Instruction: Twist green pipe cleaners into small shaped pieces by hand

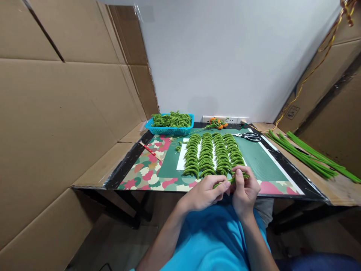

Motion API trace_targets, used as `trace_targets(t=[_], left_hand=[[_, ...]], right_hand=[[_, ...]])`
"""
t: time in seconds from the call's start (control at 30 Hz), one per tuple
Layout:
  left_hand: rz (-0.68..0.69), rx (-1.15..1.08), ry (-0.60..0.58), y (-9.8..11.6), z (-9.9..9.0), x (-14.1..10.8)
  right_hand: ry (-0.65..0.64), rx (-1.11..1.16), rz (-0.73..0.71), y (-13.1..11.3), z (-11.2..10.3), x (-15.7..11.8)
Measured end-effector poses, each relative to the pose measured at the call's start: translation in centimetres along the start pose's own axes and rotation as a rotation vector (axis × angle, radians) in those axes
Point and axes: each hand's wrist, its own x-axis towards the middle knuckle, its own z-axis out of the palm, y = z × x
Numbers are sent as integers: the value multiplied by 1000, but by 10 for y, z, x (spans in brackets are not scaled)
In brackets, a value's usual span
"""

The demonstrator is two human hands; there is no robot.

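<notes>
Left hand (pixel 208 192) pinching a green strip (pixel 232 180), right hand (pixel 246 188) gripping it too, four leaf rows (pixel 207 154) beyond, basket (pixel 170 131) far left.

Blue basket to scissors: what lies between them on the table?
In the head view, long-stemmed orange flowers lie between them, with the far ends of the green rows on the near side.

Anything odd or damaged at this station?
Small green bits lie loose on the mat, left of the orderly green pieces. Against the wall, the cardboard panel has a ragged edge, as if torn.
</notes>
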Motion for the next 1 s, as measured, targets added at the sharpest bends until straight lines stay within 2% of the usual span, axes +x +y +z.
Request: trace_targets(t=[1.0], left_hand=[[33,80,18,1,0,-1]], right_hand=[[23,-27,-52,-2,-1,-4]])
